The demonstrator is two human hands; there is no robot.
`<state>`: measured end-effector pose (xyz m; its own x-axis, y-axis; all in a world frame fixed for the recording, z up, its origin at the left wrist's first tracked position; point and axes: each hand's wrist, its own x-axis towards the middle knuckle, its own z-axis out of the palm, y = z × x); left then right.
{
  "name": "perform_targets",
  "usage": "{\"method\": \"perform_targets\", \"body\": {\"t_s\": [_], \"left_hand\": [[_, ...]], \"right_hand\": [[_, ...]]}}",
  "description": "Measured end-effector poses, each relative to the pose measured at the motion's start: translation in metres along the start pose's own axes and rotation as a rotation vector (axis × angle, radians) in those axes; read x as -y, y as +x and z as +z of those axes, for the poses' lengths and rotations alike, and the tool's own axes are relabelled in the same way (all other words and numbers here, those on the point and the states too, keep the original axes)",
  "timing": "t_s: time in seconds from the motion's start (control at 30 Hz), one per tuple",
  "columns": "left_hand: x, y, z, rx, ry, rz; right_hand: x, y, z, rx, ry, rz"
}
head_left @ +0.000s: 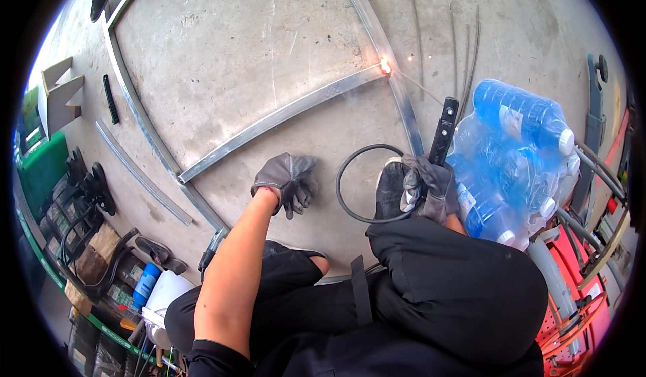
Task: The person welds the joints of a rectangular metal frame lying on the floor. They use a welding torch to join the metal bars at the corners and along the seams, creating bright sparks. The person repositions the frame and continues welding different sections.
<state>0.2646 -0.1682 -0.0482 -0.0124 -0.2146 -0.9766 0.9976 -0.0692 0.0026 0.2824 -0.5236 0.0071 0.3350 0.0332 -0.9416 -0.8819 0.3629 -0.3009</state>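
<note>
Right hand [431, 185], grey glove, grips black welding electrode holder [444, 133]; rod tip sparks at galvanised steel tube frame [282, 113] joint. Left hand [286, 182], gloved, fingers loosely spread on concrete floor [222, 40].

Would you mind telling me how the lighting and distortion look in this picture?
Head view: even daylight, soft shadows; the weld spark glares orange-white; fisheye bends the steel frame toward the rim; corners are black; the right hand holding the electrode holder is sharp.
</note>
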Motion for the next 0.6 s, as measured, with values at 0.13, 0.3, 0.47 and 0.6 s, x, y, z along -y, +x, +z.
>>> {"method": "perform_targets", "body": {"t_s": [0.13,0.3,0.47,0.6], "left_hand": [[0.002,0.002,-0.002,0.011,-0.004,-0.010],[-0.001,-0.001,0.001,-0.026,0.037,0.032],[-0.008,-0.005,0.004,-0.026,-0.019,0.012],[-0.007,-0.006,0.003,-0.045,0.024,0.017]], "right_hand": [[0.001,0.006,0.005,-0.091,-0.038,0.054],[0.001,-0.002,0.007,-0.089,-0.115,-0.069],[-0.010,0.015,-0.017,0.017,-0.077,-0.010],[-0.022,0.026,-0.033,-0.028,-0.089,-0.080]]}}
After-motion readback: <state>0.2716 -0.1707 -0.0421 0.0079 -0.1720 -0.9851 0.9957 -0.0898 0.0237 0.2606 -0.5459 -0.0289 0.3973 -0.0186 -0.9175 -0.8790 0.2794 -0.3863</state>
